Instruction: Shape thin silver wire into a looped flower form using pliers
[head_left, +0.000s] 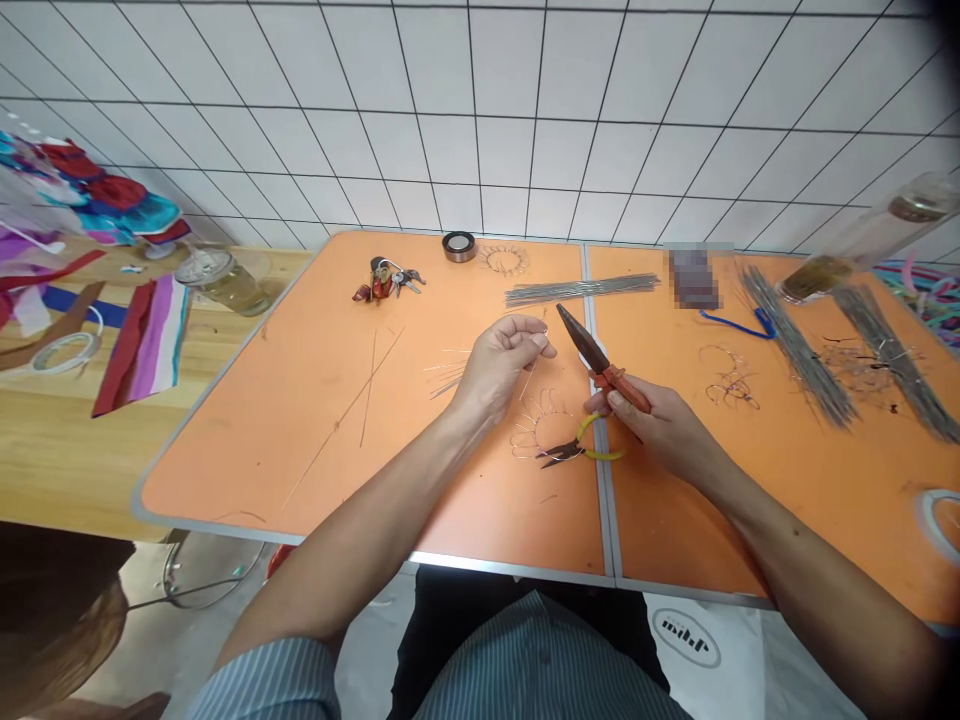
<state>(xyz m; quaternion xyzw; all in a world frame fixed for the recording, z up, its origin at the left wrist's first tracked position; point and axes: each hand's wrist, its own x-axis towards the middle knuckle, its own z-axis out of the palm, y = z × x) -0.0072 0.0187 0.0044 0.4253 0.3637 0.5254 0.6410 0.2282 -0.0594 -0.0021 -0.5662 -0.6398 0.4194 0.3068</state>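
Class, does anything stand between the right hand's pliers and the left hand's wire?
Nothing visible does. Between the tip of the orange-handled pliers and the left hand, which pinches the wire, a gap shows with the table behind it. The yellow-handled pliers lie lower in the picture.

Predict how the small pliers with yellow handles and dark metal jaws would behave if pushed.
The yellow-handled pliers likely feel heavy for their size, given the metal jaws. Lying flat with handles splayed, they'd probably slide or pivot rather than roll. Their jaws seem to overlap the thin looped wire ring, so they might drag it along.
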